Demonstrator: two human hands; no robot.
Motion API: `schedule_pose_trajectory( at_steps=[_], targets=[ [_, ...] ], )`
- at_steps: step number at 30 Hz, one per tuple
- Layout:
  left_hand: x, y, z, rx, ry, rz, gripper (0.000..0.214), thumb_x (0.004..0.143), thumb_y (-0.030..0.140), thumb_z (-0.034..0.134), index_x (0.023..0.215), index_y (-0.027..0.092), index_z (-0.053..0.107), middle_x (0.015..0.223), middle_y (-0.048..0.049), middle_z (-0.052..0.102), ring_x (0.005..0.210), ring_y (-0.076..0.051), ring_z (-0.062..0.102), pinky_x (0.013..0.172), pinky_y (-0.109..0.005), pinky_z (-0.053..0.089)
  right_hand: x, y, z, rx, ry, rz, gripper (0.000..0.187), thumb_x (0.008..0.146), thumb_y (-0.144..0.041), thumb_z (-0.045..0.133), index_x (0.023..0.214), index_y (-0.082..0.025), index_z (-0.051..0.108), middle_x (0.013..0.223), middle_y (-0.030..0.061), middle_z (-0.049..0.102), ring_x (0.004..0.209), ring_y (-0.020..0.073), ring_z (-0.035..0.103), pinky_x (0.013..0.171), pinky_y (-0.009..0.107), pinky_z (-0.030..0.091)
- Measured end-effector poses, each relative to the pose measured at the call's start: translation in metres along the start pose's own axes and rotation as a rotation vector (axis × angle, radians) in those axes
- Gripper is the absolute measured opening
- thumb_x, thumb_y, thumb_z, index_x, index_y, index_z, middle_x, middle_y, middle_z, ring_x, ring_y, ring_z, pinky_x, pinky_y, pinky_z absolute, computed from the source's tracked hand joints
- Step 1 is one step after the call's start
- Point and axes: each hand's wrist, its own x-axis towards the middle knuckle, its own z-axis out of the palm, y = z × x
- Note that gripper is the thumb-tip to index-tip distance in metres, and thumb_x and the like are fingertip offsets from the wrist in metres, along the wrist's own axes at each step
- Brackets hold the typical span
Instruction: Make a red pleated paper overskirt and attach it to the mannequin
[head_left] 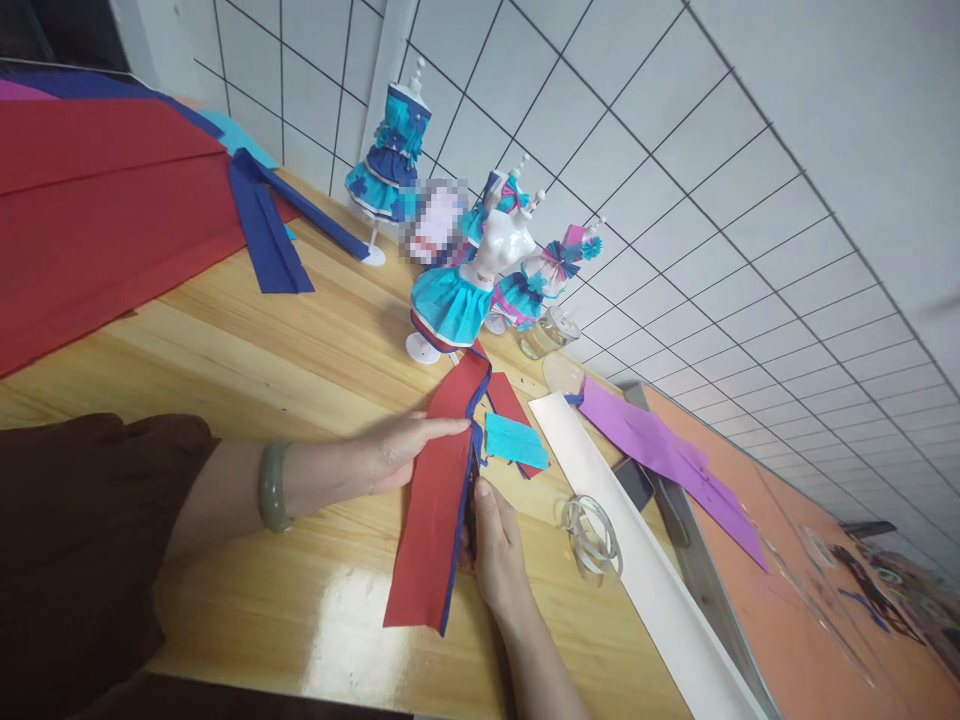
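A long red paper strip [435, 500] with a blue strip along its right edge lies on the wooden table [262, 350]. My left hand [405, 445] rests on its upper part, fingers stretched flat, pinning it down. My right hand [495, 545] sits at the strip's right edge, fingers closed on the blue edging. A small turquoise paper piece [516, 440] and another red piece [510, 400] lie just beyond the hands.
Several small mannequins in turquoise paper dresses [450, 300] stand at the wall. Big red paper sheets [97, 220] and blue strips [270, 230] lie at the left. A white strip [637, 550], clear tape roll [592, 535], purple paper [660, 450] and a glass jar [547, 335] lie to the right.
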Motion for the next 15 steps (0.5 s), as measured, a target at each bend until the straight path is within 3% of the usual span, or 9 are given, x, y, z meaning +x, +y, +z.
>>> schedule_pose_trajectory(
  at_steps=[5, 10, 15],
  targets=[
    [0.0013, 0.0016, -0.0010, 0.058, 0.042, 0.023, 0.029, 0.070, 0.030, 0.072, 0.094, 0.016, 0.067, 0.085, -0.0079, 0.073, 0.079, -0.024, 0.068, 0.079, -0.042, 0.053, 0.0016, -0.0009, -0.0005, -0.013, 0.008, 0.033, 0.045, 0.088, -0.061, 0.036, 0.063, -0.023, 0.037, 0.045, -0.0075, 0.037, 0.035, 0.0093, 0.033, 0.036, 0.024, 0.026],
    [-0.0006, 0.0009, -0.0001, 0.108, 0.034, 0.144, 0.036, 0.069, 0.027, 0.073, 0.101, 0.012, 0.067, 0.094, -0.0097, 0.073, 0.092, -0.028, 0.066, 0.087, -0.043, 0.049, 0.0038, -0.0038, -0.0001, -0.041, 0.043, 0.044, 0.047, 0.088, -0.062, 0.034, 0.060, -0.023, 0.039, 0.043, -0.0068, 0.038, 0.034, 0.0097, 0.034, 0.036, 0.024, 0.026],
    [0.0011, -0.0015, -0.0019, 0.151, 0.072, 0.157, 0.036, 0.066, 0.022, 0.075, 0.100, 0.013, 0.067, 0.102, -0.0099, 0.072, 0.093, -0.026, 0.066, 0.089, -0.042, 0.049, 0.0049, -0.0037, -0.0005, -0.040, 0.076, 0.075, 0.045, 0.089, -0.057, 0.035, 0.062, -0.022, 0.044, 0.042, -0.0067, 0.040, 0.036, 0.0102, 0.034, 0.037, 0.025, 0.025]
  ],
)
